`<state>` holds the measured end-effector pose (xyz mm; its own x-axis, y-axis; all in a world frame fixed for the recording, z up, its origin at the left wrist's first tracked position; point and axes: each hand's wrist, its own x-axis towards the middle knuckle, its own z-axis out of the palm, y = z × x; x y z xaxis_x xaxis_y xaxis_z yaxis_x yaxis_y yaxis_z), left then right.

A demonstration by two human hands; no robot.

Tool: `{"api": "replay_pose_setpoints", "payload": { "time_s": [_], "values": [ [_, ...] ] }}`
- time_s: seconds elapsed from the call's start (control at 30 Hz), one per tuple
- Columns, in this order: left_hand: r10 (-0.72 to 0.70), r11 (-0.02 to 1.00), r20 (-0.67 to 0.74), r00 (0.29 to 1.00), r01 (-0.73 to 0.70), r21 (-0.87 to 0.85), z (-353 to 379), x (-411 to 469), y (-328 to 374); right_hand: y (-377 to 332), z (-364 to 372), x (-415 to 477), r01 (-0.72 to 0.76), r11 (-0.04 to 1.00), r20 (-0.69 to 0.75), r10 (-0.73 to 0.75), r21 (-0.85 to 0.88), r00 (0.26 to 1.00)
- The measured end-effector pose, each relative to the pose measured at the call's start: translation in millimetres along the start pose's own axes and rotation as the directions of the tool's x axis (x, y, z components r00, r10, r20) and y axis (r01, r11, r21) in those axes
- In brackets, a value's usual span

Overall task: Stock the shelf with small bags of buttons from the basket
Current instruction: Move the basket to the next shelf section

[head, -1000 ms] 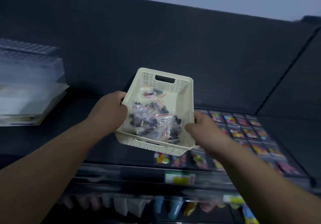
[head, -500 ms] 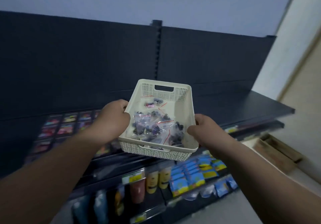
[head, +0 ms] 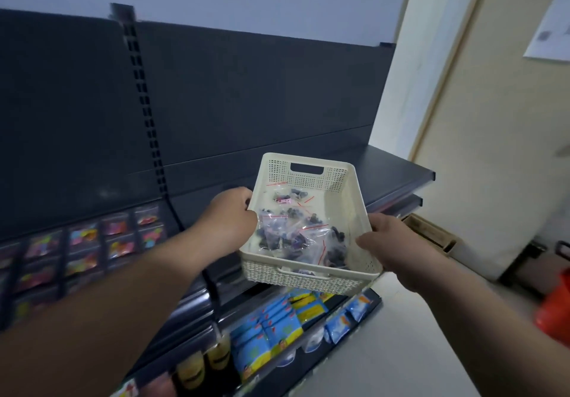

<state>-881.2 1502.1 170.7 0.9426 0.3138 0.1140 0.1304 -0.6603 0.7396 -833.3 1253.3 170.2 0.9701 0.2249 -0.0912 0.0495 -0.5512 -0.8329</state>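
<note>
1. Basket in the head view: cream plastic with perforated walls and a slot handle at each end. It is held in the air in front of a dark shelf unit.
2. The left hand is on the basket's left rim, fingers curled over the edge, its grip clamped on the basket. The right hand holds the right rim near the near corner, thumb along the top, its grip likewise clamped on the basket.
3. The small bags of buttons lie loose on the basket's floor. They are clear zip bags with red seal lines and hold dark blue and purple buttons. One bag toward the far end shows something pink. No print can be read on them.
4. Beyond the basket and to its right runs a bare dark shelf.
5. Left of the basket, rows of clear packets with bright contents lie on the shelf unit, too blurred to read.
6. Below the basket, blue and yellow sachets fill a lower shelf. Left of them stand yellow bottles with dark bands. Their printing is illegible.
7. Right of the basket sits a wooden crate on the floor. High above it a white sheet hangs on the beige wall, its print unreadable.
</note>
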Motion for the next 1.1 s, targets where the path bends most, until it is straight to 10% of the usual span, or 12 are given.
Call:
{"api": "replay_pose_setpoints", "payload": {
  "time_s": [0.47,1.1],
  "values": [
    [0.039,0.999,0.122,0.992,-0.035,-0.036,98.5,175.9,61.4,29.5,-85.1,176.7,-0.111,0.994,-0.103,0.109,-0.013,0.989],
    [-0.299,0.951,-0.074,0.951,0.303,0.052,252.7,306.3,117.8,104.5,-177.3,447.0,0.099,0.970,0.271,-0.036,-0.223,0.962]
  ]
}}
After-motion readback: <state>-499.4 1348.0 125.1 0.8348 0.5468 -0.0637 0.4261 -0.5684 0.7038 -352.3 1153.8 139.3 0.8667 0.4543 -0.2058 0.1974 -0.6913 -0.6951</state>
